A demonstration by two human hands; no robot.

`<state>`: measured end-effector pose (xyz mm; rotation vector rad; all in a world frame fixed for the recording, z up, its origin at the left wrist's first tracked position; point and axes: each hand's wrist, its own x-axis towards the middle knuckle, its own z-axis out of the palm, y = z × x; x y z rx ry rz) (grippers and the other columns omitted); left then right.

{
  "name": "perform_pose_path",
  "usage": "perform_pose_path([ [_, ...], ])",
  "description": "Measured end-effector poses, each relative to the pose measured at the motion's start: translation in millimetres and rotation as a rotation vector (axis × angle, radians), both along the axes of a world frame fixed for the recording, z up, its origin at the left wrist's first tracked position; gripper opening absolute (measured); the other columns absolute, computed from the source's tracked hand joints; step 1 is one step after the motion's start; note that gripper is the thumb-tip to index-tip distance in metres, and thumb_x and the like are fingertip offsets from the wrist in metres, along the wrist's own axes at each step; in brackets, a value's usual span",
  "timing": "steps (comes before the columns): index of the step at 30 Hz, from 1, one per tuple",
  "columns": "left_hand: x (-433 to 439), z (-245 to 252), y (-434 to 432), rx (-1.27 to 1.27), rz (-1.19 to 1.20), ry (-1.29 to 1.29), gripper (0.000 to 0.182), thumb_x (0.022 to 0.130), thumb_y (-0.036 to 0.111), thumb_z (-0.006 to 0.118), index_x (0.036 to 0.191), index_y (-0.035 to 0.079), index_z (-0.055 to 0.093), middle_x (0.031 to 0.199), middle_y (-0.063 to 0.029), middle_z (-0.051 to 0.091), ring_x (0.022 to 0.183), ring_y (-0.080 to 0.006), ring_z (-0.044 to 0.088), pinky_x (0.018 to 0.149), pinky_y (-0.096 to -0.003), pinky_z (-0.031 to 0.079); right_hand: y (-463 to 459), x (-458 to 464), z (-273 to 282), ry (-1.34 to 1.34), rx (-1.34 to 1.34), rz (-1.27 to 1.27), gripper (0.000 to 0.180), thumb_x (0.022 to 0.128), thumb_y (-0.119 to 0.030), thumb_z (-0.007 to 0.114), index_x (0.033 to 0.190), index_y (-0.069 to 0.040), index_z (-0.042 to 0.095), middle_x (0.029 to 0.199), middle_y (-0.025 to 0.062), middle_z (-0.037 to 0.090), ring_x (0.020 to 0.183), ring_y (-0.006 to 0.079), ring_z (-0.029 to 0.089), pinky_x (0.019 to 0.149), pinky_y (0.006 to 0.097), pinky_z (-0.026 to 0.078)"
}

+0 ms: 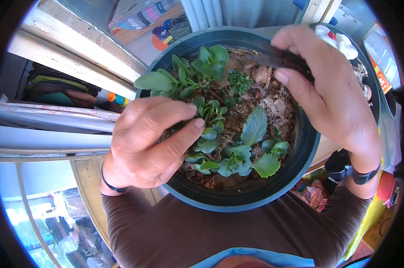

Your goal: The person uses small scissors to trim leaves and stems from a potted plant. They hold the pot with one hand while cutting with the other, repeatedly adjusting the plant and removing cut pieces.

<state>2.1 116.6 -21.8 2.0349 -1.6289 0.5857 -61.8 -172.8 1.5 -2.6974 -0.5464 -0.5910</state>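
A round dark green plastic plant pot (pixel 307 157) stands before me, holding soil (pixel 235 110) with dry debris and several leafy succulent plants (pixel 238 159). My left hand (pixel 151 144) reaches over the pot's left side, its thumb and forefinger pinching at a small green plant (pixel 210 112); the pinched part is hidden by the fingertips. Over the right rim, my right hand (pixel 335 87) holds a dark-handled tool, blurred by motion, with a narrow blade (pixel 263 60) pointing left above the soil at the back. The blade does not touch the plants near my left hand.
Behind my right hand is a second dark pot (pixel 376 97) with white eggshell-like pieces (pixel 345 47). A window frame (pixel 78 50) runs along the left. Plastic bags (pixel 310 192) and a red object (pixel 386 187) lie at lower right. Folded cloths (pixel 61 88) sit at left.
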Motion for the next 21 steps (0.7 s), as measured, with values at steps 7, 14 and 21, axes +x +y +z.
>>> perform_pose_path([
  [7, 8, 8, -6, 0.133, -0.041, 0.012, 0.031, 0.066, -0.01, 0.061, 0.095, 0.001, 0.061, 0.128, -0.0193, 0.069, 0.115, -0.0364, 0.065, 0.096, -0.043, 0.046, 20, 15, -18, 0.144, 0.284, -0.04, 0.064, 0.076, 0.006, 0.071, 0.137, -0.006, 0.054, 0.108, 0.0136, 0.065, 0.096, 0.02, 0.067, 0.085, 0.0332, 0.055],
  [14, 7, 6, -7, 0.108, -0.11, 0.097, 0.046, 0.063, -0.01, 0.058, 0.107, 0.002, 0.06, 0.123, -0.0196, 0.069, 0.11, -0.037, 0.064, 0.096, -0.0445, 0.045, 23, 28, -26, 0.402, 0.392, 0.018, 0.059, 0.074, 0.003, 0.076, 0.13, 0.004, 0.058, 0.114, 0.0163, 0.07, 0.104, 0.0206, 0.067, 0.091, 0.0332, 0.054],
  [21, 6, 5, -4, 0.154, -0.125, 0.001, 0.055, 0.061, 0.003, 0.064, 0.114, 0.007, 0.075, 0.117, -0.0118, 0.068, 0.103, -0.0314, 0.061, 0.091, -0.0433, 0.046, 25, 40, -33, 0.509, 0.477, 0.136, 0.042, 0.077, 0.003, 0.077, 0.118, 0.004, 0.066, 0.101, 0.0099, 0.071, 0.095, 0.014, 0.066, 0.086, 0.0306, 0.054],
])
